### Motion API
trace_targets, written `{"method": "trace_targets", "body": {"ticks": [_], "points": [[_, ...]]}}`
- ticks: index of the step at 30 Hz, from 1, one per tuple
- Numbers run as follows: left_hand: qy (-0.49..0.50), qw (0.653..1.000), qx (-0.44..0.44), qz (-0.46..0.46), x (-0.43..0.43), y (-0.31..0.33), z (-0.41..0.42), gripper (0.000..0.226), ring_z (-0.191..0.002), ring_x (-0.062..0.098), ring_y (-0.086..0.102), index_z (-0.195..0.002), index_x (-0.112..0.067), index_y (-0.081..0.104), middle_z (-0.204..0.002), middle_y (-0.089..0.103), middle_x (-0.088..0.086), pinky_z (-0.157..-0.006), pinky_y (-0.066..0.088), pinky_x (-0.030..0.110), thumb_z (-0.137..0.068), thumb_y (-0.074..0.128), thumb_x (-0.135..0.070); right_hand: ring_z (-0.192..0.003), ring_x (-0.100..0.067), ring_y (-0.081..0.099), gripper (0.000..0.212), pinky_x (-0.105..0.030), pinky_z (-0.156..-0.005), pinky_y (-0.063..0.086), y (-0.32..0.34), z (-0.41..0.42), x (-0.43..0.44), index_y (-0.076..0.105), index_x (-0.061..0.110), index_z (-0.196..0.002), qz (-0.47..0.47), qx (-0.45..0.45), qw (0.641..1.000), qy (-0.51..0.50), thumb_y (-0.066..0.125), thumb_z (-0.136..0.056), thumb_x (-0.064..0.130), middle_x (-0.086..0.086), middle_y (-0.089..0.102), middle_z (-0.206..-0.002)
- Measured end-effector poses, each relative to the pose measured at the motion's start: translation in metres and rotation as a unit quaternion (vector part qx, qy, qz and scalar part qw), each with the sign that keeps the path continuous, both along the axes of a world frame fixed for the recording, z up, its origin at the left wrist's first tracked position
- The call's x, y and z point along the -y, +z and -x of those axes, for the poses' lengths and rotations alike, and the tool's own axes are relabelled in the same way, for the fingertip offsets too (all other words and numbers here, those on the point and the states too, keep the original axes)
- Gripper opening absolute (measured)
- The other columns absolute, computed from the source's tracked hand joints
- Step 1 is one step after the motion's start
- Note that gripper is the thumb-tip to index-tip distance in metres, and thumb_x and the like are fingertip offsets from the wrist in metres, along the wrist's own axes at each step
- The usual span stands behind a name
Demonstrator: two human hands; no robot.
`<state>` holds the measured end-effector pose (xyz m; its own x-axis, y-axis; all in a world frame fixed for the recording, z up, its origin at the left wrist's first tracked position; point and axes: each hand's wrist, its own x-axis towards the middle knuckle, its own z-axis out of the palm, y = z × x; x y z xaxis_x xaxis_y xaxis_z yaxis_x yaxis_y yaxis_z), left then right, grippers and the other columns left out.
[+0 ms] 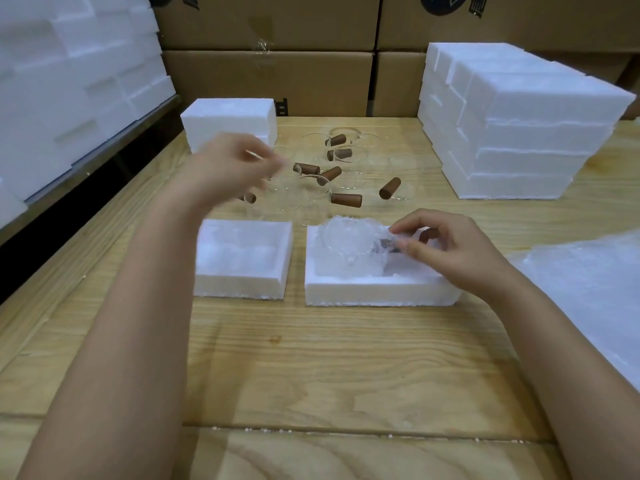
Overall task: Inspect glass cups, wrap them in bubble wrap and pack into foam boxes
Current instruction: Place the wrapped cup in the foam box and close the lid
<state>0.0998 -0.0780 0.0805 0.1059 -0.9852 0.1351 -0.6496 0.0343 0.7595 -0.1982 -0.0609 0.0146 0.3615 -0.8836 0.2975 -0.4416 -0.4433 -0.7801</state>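
Right hand [446,247] pinches the bubble-wrapped cup [349,247] in the mid-tabletop foam box [374,292]; left hand [225,168] blurred, fingers unreadable

Glass cups [329,174] with brown wooden handles, unwrapped, on the table [311,358]: seven handles countable, one partly hidden, so at least seven.
Bubble-wrapped glass cup [349,247]: one.
Open foam box halves: two, the left half [242,258] and the right half [381,289].
Closed foam box [228,121], standing alone at the back: one.
Right foam box stack [519,133]: four layers; boxes per layer not countable.
Left foam stack [69,81]: not countable.
Cardboard cartons [266,81]: at least four.
Bubble wrap pile [588,289]: one; sheets not countable.
Hands: two, left hand [228,164] and right hand [457,251].
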Motion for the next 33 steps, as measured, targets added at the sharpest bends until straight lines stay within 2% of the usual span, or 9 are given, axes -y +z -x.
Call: {"method": "trace_targets", "body": {"ticks": [2,5,9,15,19,23,25,30,33], "points": [[0.165,0.984,0.05,0.042,-0.002,0.001,-0.04,0.017,-0.095,0.017,0.062,-0.1,-0.033,0.064,-0.104,0.067,-0.004,-0.08,0.049,0.034,-0.083,0.066,-0.032,-0.094,-0.01,0.062,0.01,-0.024,-0.079,0.048,0.002,0.001,0.0,0.07,0.021,-0.093,0.011,0.048,0.999,-0.021,0.065,-0.084,0.023,0.005,0.07,-0.097],[0.202,0.946,0.171,-0.187,-0.016,-0.014,-0.097,0.063,-0.119,0.032,0.051,-0.138,-0.023,0.046,-0.139,0.048,0.008,-0.096,0.045,0.047,-0.082,0.074,-0.026,-0.096,-0.012,0.062,0.015,-0.025,-0.081,0.047,0.005,0.0,0.0,0.068,0.022,-0.091,0.041,0.103,0.992,-0.054,0.058,-0.081,0.024,0.007,0.07,-0.097],[0.18,0.943,0.068,-0.271,-0.03,-0.037,-0.114,0.066,-0.1,0.025,0.057,-0.138,-0.018,0.047,-0.128,0.053,0.01,-0.078,0.049,0.037,-0.081,0.078,-0.024,-0.093,-0.01,0.062,0.014,-0.024,-0.08,0.046,0.001,-0.001,0.002,0.068,0.024,-0.087,0.048,0.103,0.99,-0.08,0.06,-0.088,0.013,0.013,0.069,-0.093],[0.16,0.944,0.152,-0.246,-0.027,-0.042,-0.131,0.043,-0.09,0.03,0.058,-0.121,-0.005,0.061,-0.103,0.06,0.01,-0.066,0.048,0.036,-0.085,0.072,-0.026,-0.083,-0.014,0.06,0.018,-0.021,-0.07,0.043,-0.001,0.0,0.001,0.07,0.019,-0.084,0.05,0.089,0.991,-0.088,0.058,-0.091,0.007,0.015,0.07,-0.087],[0.231,0.946,0.186,-0.13,-0.022,-0.027,-0.155,0.041,-0.104,0.041,0.057,-0.118,-0.004,0.062,-0.119,0.061,0.023,-0.09,0.048,0.052,-0.086,0.068,-0.029,-0.066,-0.003,0.051,0.025,-0.022,-0.063,0.04,0.0,-0.004,-0.001,0.067,0.026,-0.081,0.074,0.111,0.986,-0.105,0.056,-0.092,0.006,0.01,0.069,-0.079],[0.283,0.951,0.106,0.073,-0.022,-0.007,-0.128,0.046,-0.078,0.029,0.057,-0.099,-0.023,0.058,-0.088,0.06,0.005,-0.075,0.05,0.046,-0.063,0.052,-0.052,-0.059,-0.002,0.045,0.024,-0.017,-0.06,0.037,0.001,-0.01,-0.003,0.065,0.028,-0.084,0.094,0.162,0.971,-0.146,0.054,-0.094,0.01,0.006,0.066,-0.074],[0.286,0.948,0.027,0.133,-0.022,0.002,-0.099,0.041,-0.086,0.029,0.059,-0.091,-0.027,0.054,-0.092,0.06,0.006,-0.079,0.051,0.043,-0.062,0.041,-0.054,-0.059,-0.009,0.047,0.022,-0.016,-0.059,0.037,0.005,-0.012,-0.005,0.065,0.029,-0.085,0.1,0.189,0.965,-0.153,0.052,-0.095,0.013,0.01,0.065,-0.071],[0.258,0.917,-0.06,0.299,-0.018,0.002,-0.016,0.038,-0.089,0.004,0.049,-0.117,-0.013,0.056,-0.107,0.059,0.0,-0.075,0.039,0.012,-0.083,0.046,-0.029,-0.063,-0.006,0.05,0.027,-0.015,-0.063,0.038,0.015,-0.014,-0.006,0.061,0.028,-0.11,0.06,0.255,0.959,-0.104,0.039,-0.096,0.035,0.006,0.069,-0.08],[0.154,0.901,-0.023,0.405,-0.022,-0.016,0.028,0.036,-0.102,0.012,0.052,-0.123,0.0,0.05,-0.116,0.058,0.012,-0.088,0.038,0.016,-0.091,0.049,-0.015,-0.06,-0.012,0.052,0.036,-0.02,-0.057,0.043,0.02,-0.014,-0.002,0.051,0.043,-0.123,-0.057,0.323,0.943,-0.056,0.033,-0.092,0.053,0.002,0.072,-0.096]]}}
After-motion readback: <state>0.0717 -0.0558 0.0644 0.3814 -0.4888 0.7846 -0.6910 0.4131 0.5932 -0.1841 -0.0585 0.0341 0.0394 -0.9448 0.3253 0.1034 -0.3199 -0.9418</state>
